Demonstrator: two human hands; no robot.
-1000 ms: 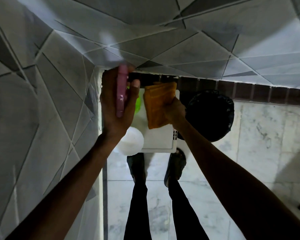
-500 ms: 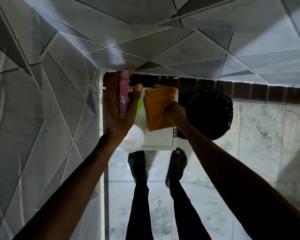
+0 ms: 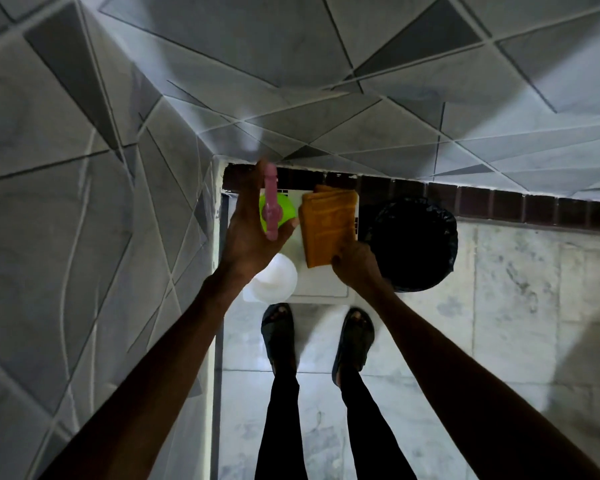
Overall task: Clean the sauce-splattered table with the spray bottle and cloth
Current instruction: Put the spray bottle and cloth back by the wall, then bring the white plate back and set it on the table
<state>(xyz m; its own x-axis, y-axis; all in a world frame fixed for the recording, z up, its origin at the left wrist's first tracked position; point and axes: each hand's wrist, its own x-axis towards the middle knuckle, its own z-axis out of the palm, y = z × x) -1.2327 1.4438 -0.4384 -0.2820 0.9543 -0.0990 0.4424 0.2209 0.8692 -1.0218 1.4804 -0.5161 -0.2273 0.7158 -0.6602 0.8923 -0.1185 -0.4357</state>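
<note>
At your far left the grey tiled wall (image 3: 84, 237) fills the view and runs into the corner. Just right of it, your left hand (image 3: 250, 233) is raised over the far left part of the table and grips the pink head of the spray bottle (image 3: 270, 209), with the fingers on its left side and the thumb pressed against its near right side. The pink head is blurred. Under it shows a bright green round shape (image 3: 284, 210); you cannot tell from here whether that is the bottle's own body. Nearer to you, partly under your left wrist, a white round container (image 3: 276, 280) stands at the near left corner of the small white table (image 3: 323, 289).

In the middle, the folded orange cloth (image 3: 328, 226) lies over the far right part of the table, its long side running away from you. Whether it rests flat or is held just above the top cannot be told. Your right hand (image 3: 355, 268) pinches its near right corner, fingers curled on the cloth.

Just beside the table on the right stands a round bin (image 3: 413, 244) lined with a black bag. Below the table, your feet in dark sandals (image 3: 279, 329) stand on the pale marbled floor (image 3: 516, 289), which stretches off to the right.
</note>
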